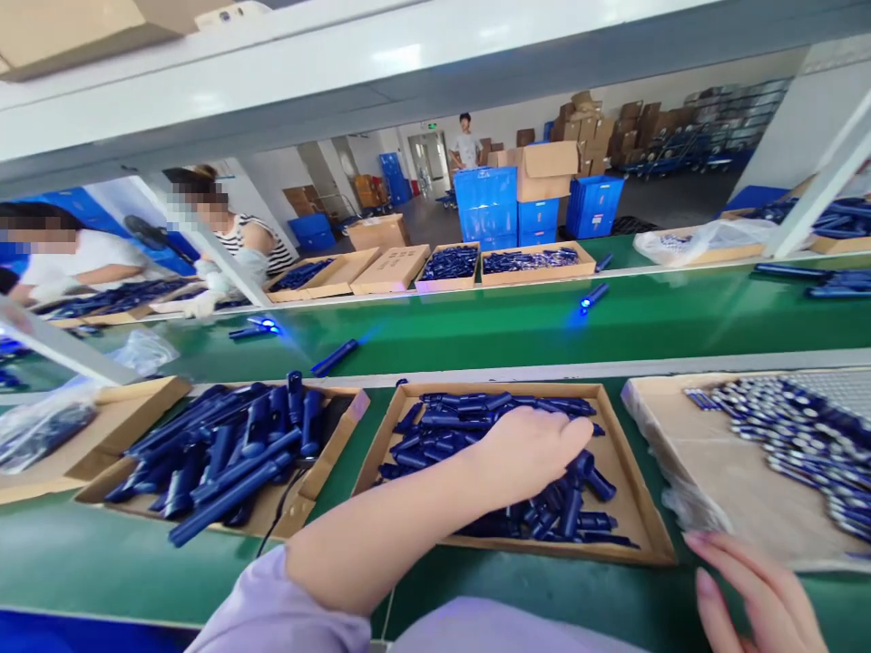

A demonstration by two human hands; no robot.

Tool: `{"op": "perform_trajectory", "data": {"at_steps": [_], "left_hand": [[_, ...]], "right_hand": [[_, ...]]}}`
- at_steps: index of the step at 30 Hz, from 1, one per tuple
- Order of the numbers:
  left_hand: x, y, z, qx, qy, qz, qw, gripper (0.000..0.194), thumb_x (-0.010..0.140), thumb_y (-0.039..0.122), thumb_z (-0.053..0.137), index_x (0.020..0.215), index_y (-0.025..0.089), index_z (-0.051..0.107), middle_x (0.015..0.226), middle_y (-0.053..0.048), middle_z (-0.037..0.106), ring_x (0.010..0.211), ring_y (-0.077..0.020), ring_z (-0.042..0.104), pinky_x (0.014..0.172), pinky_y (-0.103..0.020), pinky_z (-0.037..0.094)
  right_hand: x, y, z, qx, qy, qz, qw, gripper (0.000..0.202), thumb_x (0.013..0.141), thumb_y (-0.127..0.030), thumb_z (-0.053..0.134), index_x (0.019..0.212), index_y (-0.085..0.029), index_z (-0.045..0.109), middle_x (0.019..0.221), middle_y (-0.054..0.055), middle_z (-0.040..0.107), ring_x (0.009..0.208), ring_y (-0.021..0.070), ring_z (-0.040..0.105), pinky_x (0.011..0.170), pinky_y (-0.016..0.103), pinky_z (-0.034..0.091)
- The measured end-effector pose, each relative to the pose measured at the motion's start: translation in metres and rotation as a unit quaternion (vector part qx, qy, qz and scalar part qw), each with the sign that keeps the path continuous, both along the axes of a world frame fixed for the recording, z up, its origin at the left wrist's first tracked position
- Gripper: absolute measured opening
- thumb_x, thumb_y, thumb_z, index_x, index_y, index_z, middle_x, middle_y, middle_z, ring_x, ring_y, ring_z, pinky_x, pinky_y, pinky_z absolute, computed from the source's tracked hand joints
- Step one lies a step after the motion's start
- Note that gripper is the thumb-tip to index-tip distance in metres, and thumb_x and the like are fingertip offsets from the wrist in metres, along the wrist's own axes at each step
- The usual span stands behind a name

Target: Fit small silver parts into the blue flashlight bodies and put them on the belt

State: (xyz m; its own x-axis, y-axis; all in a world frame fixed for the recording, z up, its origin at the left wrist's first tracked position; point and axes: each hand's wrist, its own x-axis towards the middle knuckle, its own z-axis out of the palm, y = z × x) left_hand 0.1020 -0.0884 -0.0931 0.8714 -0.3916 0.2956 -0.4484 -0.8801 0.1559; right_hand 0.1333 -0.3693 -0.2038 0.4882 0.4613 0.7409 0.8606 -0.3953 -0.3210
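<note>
While the left hand (527,451) lies palm-down on the heap of short dark-blue cylindrical parts (476,435), fingers curled into the pile, it looks closed on some of them, but the grip is hidden under the palm so I cannot tell for sure. Parts sit in a shallow brown cardboard tray (640,517) at centre of the near green bench top (102,562). Right hand (755,594) is at the bottom right corner, open, fingers spread, holding nothing, just beside the tray's right corner.

Left of that tray: a second cardboard tray (299,503) stacked with longer dark-blue tube bodies (224,453). Right of it: a paper-lined cardboard tray (721,472) of small blue-and-silver cylinders (803,435).

Beyond: green conveyor belt (476,331) carrying a few blue tubes, two of them lit at the tip, e.g. one lit blue torch (593,296). Across the belt, two seated people (231,240) working over more trays. Further back, stacked blue plastic crates (486,209) and a standing person (466,145).
</note>
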Motion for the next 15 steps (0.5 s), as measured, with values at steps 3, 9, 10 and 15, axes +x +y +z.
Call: {"op": "perform_trajectory", "data": {"at_steps": [3, 9, 10, 15], "left_hand": [[-0.009, -0.028, -0.009, -0.063, 0.041, -0.04, 0.996, 0.017, 0.086, 0.013, 0.049, 0.098, 0.021, 0.058, 0.077, -0.007, 0.062, 0.07, -0.0233, 0.061, 0.069, -0.032, 0.043], [-0.015, -0.047, -0.014, -0.189, 0.136, -0.032, 0.972, 0.029, 0.086, 0.019, 0.053, 0.115, 0.018, 0.054, 0.105, -0.012, 0.063, 0.098, -0.0283, 0.06, 0.086, -0.04, 0.043], [-0.016, -0.045, -0.011, -0.216, 0.184, -0.024, 0.959, 0.033, 0.084, 0.024, 0.059, 0.116, 0.019, 0.053, 0.107, -0.011, 0.063, 0.099, -0.028, 0.06, 0.086, -0.04, 0.044], [-0.016, -0.045, -0.015, -0.471, 0.486, 0.003, 0.736, 0.032, 0.083, 0.04, 0.064, 0.101, 0.02, 0.049, 0.078, 0.001, 0.059, 0.058, -0.0122, 0.056, 0.06, -0.028, 0.046]], "right_hand": [[-0.005, 0.022, 0.026, -0.008, 0.167, 0.076, 0.983, 0.042, 0.092, -0.025, 0.051, 0.133, -0.023, 0.045, 0.109, 0.008, 0.063, 0.086, 0.0161, 0.066, 0.073, 0.026, 0.056], [-0.002, 0.045, 0.066, 0.008, 0.291, 0.028, 0.956, 0.022, 0.093, -0.035, 0.05, 0.111, -0.024, 0.057, 0.105, 0.005, 0.066, 0.088, 0.0156, 0.066, 0.078, 0.028, 0.057], [0.001, 0.042, 0.071, 0.013, 0.303, 0.024, 0.953, 0.021, 0.094, -0.036, 0.049, 0.108, -0.024, 0.058, 0.105, 0.005, 0.066, 0.089, 0.0158, 0.065, 0.08, 0.028, 0.056], [0.05, 0.006, 0.087, -0.084, 0.343, -0.015, 0.936, 0.036, 0.101, -0.039, 0.03, 0.125, -0.023, 0.05, 0.115, 0.006, 0.063, 0.085, 0.0121, 0.065, 0.074, 0.025, 0.055]]}}
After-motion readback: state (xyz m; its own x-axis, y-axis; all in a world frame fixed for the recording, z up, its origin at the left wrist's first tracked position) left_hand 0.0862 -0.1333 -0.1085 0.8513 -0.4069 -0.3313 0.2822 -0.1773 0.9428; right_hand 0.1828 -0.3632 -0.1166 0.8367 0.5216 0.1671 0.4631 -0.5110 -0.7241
